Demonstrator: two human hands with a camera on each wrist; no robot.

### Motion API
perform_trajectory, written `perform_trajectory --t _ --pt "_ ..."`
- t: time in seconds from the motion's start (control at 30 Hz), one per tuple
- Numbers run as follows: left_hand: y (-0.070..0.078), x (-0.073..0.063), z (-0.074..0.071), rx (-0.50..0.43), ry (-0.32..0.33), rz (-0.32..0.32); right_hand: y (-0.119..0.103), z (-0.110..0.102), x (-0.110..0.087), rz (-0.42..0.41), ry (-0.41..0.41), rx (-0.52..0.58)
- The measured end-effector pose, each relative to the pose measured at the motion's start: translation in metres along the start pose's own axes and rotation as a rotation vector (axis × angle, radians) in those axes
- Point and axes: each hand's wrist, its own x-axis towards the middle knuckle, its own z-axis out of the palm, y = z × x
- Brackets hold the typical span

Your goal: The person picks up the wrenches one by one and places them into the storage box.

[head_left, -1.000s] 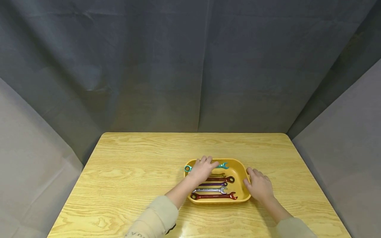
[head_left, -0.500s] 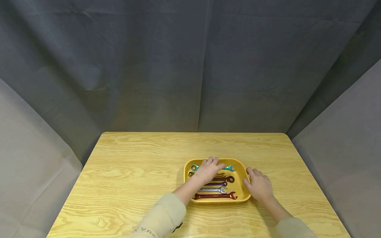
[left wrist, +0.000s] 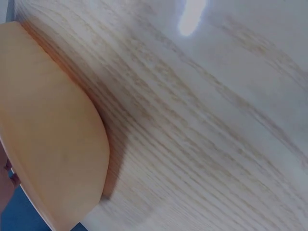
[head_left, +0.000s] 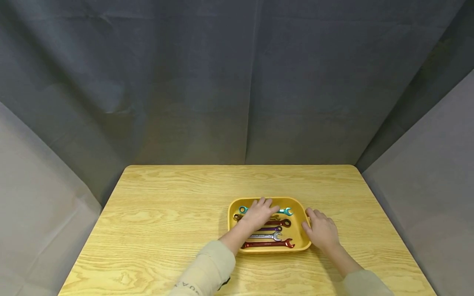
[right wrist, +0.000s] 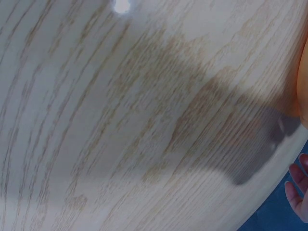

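Left hand [head_left: 259, 215] fingers on teal metal wrench [head_left: 285, 211], grip unclear; right hand [head_left: 321, 231] flat, steadying yellow plastic tray [head_left: 300, 246]. Seat wrench level.

both forearms are extended up-frame at lower centre; the left hand [head_left: 259, 215] and the right hand [head_left: 321, 231] are held palm-down, fingers relaxed.

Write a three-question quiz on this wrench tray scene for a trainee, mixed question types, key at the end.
1. True or false: the teal wrench lies at the far edge of the yellow tray.
2. Which hand rests at the tray's right rim? A) left hand B) right hand
3. Fill in: the wrench nearest the person is ____ in colour.

Key
1. True.
2. B: the right hand sits at the rim; the left hand reaches over the wrenches.
3. Red: the red wrench lies along the near edge, just before the silver wrench.
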Motion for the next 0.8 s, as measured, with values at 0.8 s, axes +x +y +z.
perform_trajectory --t 0.8 --pt "0.006 0.009 0.024 -0.080 -0.080 -0.115 0.000 -0.001 0.001 0.000 -0.006 0.004"
